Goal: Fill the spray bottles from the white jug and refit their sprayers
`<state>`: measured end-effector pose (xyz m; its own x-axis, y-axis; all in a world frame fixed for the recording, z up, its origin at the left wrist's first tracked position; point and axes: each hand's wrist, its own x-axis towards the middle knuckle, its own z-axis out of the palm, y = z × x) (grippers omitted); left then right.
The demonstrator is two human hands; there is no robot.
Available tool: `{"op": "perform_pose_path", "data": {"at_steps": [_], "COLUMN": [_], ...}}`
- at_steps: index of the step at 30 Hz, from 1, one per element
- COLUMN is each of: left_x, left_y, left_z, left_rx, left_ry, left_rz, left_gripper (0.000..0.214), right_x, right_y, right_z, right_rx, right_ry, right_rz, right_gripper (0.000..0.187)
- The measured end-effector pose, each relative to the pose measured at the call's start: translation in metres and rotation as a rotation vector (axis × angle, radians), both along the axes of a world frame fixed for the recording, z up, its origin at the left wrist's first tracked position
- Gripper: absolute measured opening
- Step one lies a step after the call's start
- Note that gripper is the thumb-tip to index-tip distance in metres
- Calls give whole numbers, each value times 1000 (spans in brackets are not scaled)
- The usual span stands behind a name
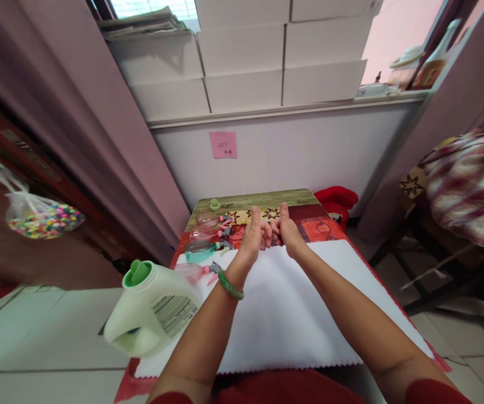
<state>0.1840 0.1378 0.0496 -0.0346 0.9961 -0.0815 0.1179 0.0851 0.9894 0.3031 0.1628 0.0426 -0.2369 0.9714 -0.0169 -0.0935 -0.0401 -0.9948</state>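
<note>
My left hand [254, 235], with a green bangle [230, 285] on its wrist, is raised over the table, thumb up and fingers curled in. Facing it, my right hand [286, 231] has the same shape, and the curled fingers of both meet or nearly meet. Nothing shows in either hand. Beneath them lies a white cloth [292, 314] with a scalloped edge. Left of my hands several clear spray bottles lie on their sides, among them a teal one [200, 251] and a pink one [191, 272]. A large pale green jug [153, 308] with an uncapped green spout stands nearest me.
A green cap [215, 204] sits at the table's back left. Behind the table, a pink note [223, 145] is stuck to the wall below white boxes [242, 67]. A bag of colourful beads [44, 216] hangs at left; plaid cloth [469, 185] lies piled at right.
</note>
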Motion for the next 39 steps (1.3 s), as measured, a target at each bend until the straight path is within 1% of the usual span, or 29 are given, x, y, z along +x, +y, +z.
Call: {"op": "perform_pose_path", "data": {"at_steps": [2, 4, 6, 8, 9, 11, 12, 14, 16, 18, 22, 24, 27, 31, 34, 36, 39], "left_x": [-8, -19, -35, -52, -61, -76, -82, -91, -96, -99, -111, -119, -126, -119, -103, -90, -67], "left_y": [-8, -23, -45, -68, -79, -97, -104, -112, -114, -113, -105, -101, -99, -101, -104, -106, -107], "left_z": [-22, -53, -88, -120, -133, -151, -157, -165, -170, -177, -188, -189, -186, -176, -163, -150, -122], "left_rx": [-13, -41, -79, -112, -118, -91, -68, -25, 0, 9, 37, 88, 222, 443, 604, 699, 807], "left_ry": [42, 110, 209, 341, 416, 573, 649, 787, 900, 987, 1096, 1125, 1146, 1139, 1106, 1071, 996], "left_rz": [26, 89, 192, 324, 383, 467, 485, 503, 518, 530, 514, 484, 422, 357, 309, 280, 248], "left_gripper": [89, 77, 60, 41, 31, 17, 16, 17, 19, 24, 27, 25, 29, 38, 35, 35, 35], "right_x": [2, 7, 17, 29, 36, 46, 50, 54, 53, 51, 49, 50, 50, 50, 50, 48, 40], "right_y": [-6, -18, -33, -49, -55, -66, -71, -76, -79, -81, -85, -87, -88, -88, -89, -91, -95], "right_z": [-16, -45, -85, -129, -149, -181, -192, -204, -207, -206, -205, -206, -205, -204, -202, -199, -188], "right_rx": [-6, -27, -62, -75, -56, -24, -3, 45, 92, 132, 183, 200, 217, 208, 196, 193, 182], "right_ry": [47, 62, -3, -167, -249, -377, -415, -467, -513, -566, -619, -614, -609, -595, -549, -508, -435], "right_rz": [1, -33, -94, -143, -132, -102, -84, -62, -62, -79, -86, -83, -95, -109, -109, -107, -76], "right_gripper": [84, 81, 76, 69, 64, 57, 53, 48, 46, 44, 40, 40, 41, 42, 46, 47, 47]}}
